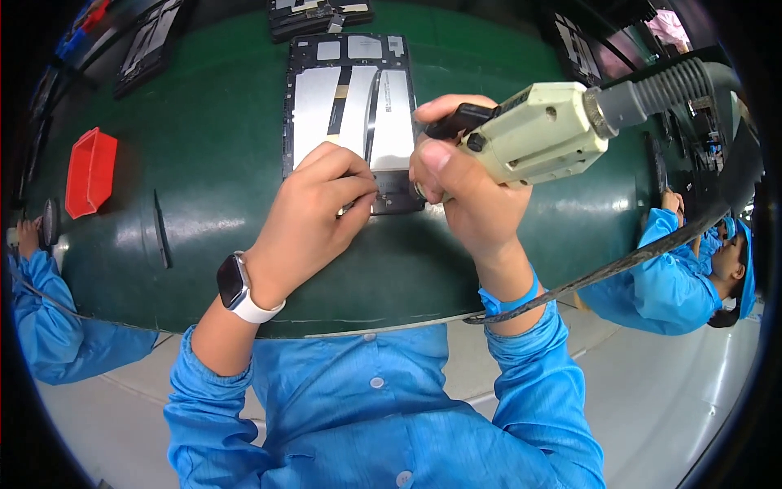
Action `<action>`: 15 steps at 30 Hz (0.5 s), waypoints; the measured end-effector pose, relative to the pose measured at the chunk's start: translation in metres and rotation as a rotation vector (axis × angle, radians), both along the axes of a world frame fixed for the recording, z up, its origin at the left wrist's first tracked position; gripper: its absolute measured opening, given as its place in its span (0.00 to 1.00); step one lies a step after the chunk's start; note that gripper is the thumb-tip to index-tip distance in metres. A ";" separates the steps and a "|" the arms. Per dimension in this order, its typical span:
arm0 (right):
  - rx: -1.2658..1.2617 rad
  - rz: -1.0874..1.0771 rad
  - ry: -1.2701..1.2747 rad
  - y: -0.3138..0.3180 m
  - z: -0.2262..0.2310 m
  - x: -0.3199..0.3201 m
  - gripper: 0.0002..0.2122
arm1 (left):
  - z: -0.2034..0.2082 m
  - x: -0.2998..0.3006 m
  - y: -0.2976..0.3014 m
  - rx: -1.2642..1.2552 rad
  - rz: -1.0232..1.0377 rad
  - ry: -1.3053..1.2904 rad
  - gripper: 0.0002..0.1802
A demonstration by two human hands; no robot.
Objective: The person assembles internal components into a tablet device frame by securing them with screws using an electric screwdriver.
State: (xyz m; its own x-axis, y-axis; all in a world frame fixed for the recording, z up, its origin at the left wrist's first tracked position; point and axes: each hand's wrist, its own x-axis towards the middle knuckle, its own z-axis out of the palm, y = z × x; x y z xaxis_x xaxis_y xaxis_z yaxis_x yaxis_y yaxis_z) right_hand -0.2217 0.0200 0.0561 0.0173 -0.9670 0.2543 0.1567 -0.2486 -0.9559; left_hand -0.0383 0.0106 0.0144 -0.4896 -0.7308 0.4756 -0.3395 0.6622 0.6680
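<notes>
My right hand [468, 175] is wrapped round a pale green electric screwdriver [542, 134] with a black lever. The tool is tilted, its cable end up to the right; its tip is mostly hidden by my fingers beside the lower right corner of an opened tablet [314, 114]. That tablet lies flat before me, showing silvery battery panels and a dark flat cable. My left hand [318, 200] rests over its lower edge, thumb and fingers pinched together. Whatever they hold, if anything, is too small to make out.
A red tray [90, 173] and a thin dark tool [161, 230] lie on the green table [220, 155] at left. Another opened device [318, 18] lies beyond the tablet. A thick black cable [619, 265] loops past my right wrist. Co-workers in blue sit on both sides.
</notes>
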 end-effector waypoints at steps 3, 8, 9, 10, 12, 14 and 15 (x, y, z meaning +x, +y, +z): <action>-0.039 -0.055 0.001 -0.004 -0.002 -0.006 0.15 | 0.001 0.000 0.008 -0.015 0.054 -0.039 0.10; -0.047 -0.121 -0.038 -0.007 0.001 -0.005 0.14 | -0.006 0.002 0.028 -0.336 -0.041 -0.277 0.12; -0.060 -0.125 -0.050 -0.007 0.000 -0.005 0.14 | -0.009 0.003 0.028 -0.395 -0.021 -0.339 0.13; -0.065 -0.123 -0.056 -0.007 -0.002 -0.006 0.14 | -0.009 0.006 0.026 -0.391 -0.030 -0.341 0.13; -0.050 -0.129 -0.054 -0.007 -0.001 -0.005 0.14 | -0.004 0.012 0.021 -0.475 -0.083 -0.425 0.12; -0.027 -0.135 -0.068 -0.007 0.001 -0.006 0.13 | -0.005 0.016 0.019 -0.440 -0.083 -0.391 0.12; -0.027 -0.143 -0.073 -0.007 0.002 -0.006 0.13 | -0.004 0.016 0.018 -0.407 -0.079 -0.354 0.11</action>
